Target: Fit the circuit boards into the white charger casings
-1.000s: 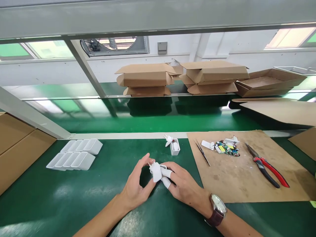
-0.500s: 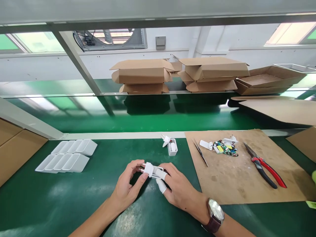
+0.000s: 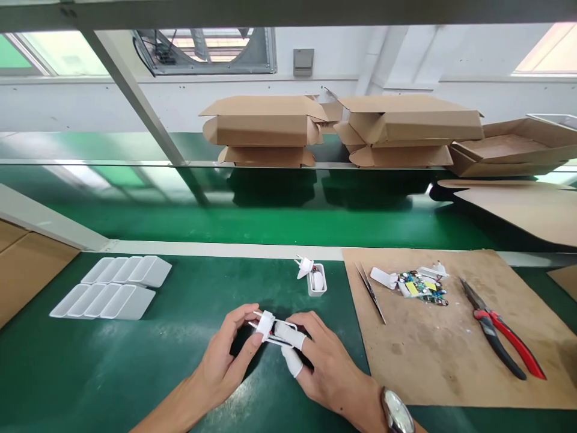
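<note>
My left hand [image 3: 229,352] pinches a white two-pin plug cap [image 3: 265,323] between thumb and fingers, its pins pointing left. My right hand [image 3: 327,364], with white finger cots on two fingers, grips an open white charger casing [image 3: 286,338] from the right. Cap and casing meet at an angle, and a bit of red shows between them. What lies inside the casing is mostly covered by a fingertip. Beyond the hands stands another white charger casing [image 3: 318,293] with parts in it, a loose plug cap [image 3: 305,266] beside it.
Two rows of white casings [image 3: 108,300] lie at left. A cardboard sheet [image 3: 433,355] at right bears tweezers [image 3: 372,294], a heap of circuit boards [image 3: 421,285] and red-black pliers [image 3: 500,331]. Cardboard boxes [image 3: 265,129] sit on the shelf behind.
The plug cap has tilted away from the casing, so a gap with red inside now shows. Both hands keep their hold. The camera view has shifted slightly.
</note>
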Available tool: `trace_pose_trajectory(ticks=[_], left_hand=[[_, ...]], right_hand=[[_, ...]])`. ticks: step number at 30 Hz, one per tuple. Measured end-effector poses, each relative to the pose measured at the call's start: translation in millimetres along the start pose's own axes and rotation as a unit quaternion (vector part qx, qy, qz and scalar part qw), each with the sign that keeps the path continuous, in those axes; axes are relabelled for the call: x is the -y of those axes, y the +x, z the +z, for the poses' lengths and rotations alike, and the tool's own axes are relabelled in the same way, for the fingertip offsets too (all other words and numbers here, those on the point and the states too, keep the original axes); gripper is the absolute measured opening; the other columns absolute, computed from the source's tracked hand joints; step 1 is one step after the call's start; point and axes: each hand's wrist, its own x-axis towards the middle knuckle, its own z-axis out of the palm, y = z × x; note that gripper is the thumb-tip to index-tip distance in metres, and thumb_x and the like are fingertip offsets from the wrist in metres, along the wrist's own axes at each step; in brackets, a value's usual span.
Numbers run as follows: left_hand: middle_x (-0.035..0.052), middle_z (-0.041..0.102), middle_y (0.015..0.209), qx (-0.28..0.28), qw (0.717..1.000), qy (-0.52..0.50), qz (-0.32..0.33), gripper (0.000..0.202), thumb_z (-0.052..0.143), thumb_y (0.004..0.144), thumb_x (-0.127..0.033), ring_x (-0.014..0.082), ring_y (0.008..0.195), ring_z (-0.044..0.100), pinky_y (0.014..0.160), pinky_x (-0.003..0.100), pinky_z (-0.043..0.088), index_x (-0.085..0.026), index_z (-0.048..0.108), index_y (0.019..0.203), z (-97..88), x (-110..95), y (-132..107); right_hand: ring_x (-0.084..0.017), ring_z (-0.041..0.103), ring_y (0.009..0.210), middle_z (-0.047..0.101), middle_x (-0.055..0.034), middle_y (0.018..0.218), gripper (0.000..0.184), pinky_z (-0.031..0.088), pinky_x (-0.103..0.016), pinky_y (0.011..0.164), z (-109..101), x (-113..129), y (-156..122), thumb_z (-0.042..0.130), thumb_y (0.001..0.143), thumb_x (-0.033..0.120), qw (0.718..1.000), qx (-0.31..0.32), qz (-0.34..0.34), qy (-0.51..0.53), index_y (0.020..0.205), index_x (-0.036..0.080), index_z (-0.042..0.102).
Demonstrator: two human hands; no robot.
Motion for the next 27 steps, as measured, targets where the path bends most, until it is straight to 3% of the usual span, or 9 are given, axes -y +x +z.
trace_pose_trajectory(ticks=[3, 6, 9, 11, 14, 16, 21, 27], left_hand=[[0.0028, 0.075, 0.116, -0.001, 1.0, -0.006, -0.001, 0.048, 0.058, 0.104, -0.027, 0.0168, 0.102, 0.075, 0.09, 0.026, 0.062, -0.035, 0.043, 0.148, -0.1, 0.4, 2.2], [0.0051, 0.072, 0.119, 0.01, 0.999, -0.014, 0.036, 0.064, 0.066, 0.099, -0.035, 0.0205, 0.105, 0.073, 0.096, 0.034, 0.061, -0.034, 0.035, 0.155, 2.6, 1.5, 4.5], [0.0103, 0.066, 0.129, 0.015, 0.997, -0.006, 0.076, 0.096, 0.082, 0.085, -0.046, 0.0269, 0.111, 0.071, 0.097, 0.043, 0.062, -0.033, 0.025, 0.161, 10.6, -1.3, 5.9], [0.0141, 0.061, 0.136, 0.004, 0.995, 0.013, 0.1, 0.103, 0.085, 0.082, -0.044, 0.0306, 0.116, 0.069, 0.097, 0.048, 0.061, -0.032, 0.022, 0.162, 17.8, -5.4, 6.3], [0.0152, 0.061, 0.135, -0.041, 0.989, 0.039, 0.135, 0.088, 0.075, 0.092, -0.029, 0.0293, 0.117, 0.068, 0.097, 0.048, 0.06, -0.03, 0.022, 0.162, 26.7, -11.5, 7.1], [0.0139, 0.065, 0.13, -0.072, 0.984, 0.044, 0.158, 0.084, 0.07, 0.095, -0.026, 0.0259, 0.109, 0.07, 0.092, 0.044, 0.062, -0.029, 0.022, 0.163, 29.4, -14.0, 8.4], [0.0122, 0.07, 0.125, -0.094, 0.971, 0.05, 0.213, 0.081, 0.07, 0.096, -0.027, 0.0215, 0.098, 0.072, 0.085, 0.038, 0.062, -0.028, 0.023, 0.163, 28.2, -17.5, 13.8], [0.0127, 0.072, 0.124, -0.098, 0.965, 0.054, 0.237, 0.075, 0.068, 0.098, -0.028, 0.0209, 0.096, 0.071, 0.082, 0.037, 0.062, -0.027, 0.027, 0.161, 27.8, -21.6, 18.0]], right_hand=[[-0.024, 0.066, 0.101, 0.065, -0.014, 0.119, 0.035, 0.064, -0.04, 0.083, 1.6, -5.9, -1.2, 0.056, 0.097, 0.01, 0.999, -0.029, -0.016, 0.03, 0.13, 0.021, 0.058], [-0.023, 0.066, 0.107, 0.064, -0.0139, 0.124, 0.037, 0.063, -0.039, 0.09, 2.5, -10.8, -1.3, 0.057, 0.097, 0.011, 0.996, -0.037, -0.015, 0.08, 0.132, 0.023, 0.061], [-0.021, 0.068, 0.105, 0.067, -0.0109, 0.121, 0.03, 0.062, -0.038, 0.091, 3.1, -9.5, 1.6, 0.056, 0.101, 0.02, 0.972, -0.054, 0.061, 0.22, 0.128, 0.026, 0.067], [-0.021, 0.071, 0.1, 0.071, -0.0091, 0.117, 0.027, 0.063, -0.038, 0.087, 4.8, -6.0, 3.9, 0.059, 0.102, 0.034, 0.916, -0.048, 0.163, 0.363, 0.126, 0.027, 0.068], [-0.024, 0.074, 0.092, 0.075, -0.008, 0.107, 0.042, 0.064, -0.045, 0.084, 8.8, -1.5, 6.0, 0.065, 0.097, 0.055, 0.808, -0.003, 0.278, 0.519, 0.125, 0.024, 0.07], [-0.024, 0.075, 0.088, 0.076, -0.0083, 0.103, 0.05, 0.063, -0.049, 0.086, 10.9, -0.4, 6.8, 0.069, 0.092, 0.061, 0.776, 0.008, 0.301, 0.554, 0.122, 0.022, 0.072], [-0.027, 0.076, 0.094, 0.078, -0.0105, 0.103, 0.054, 0.061, -0.053, 0.092, 9.7, -1.5, 9.9, 0.076, 0.086, 0.062, 0.753, 0.023, 0.309, 0.58, 0.12, 0.019, 0.072], [-0.031, 0.075, 0.105, 0.079, -0.0125, 0.103, 0.051, 0.059, -0.054, 0.095, 7.1, -0.5, 11.0, 0.074, 0.089, 0.059, 0.752, 0.036, 0.307, 0.582, 0.12, 0.019, 0.072]])
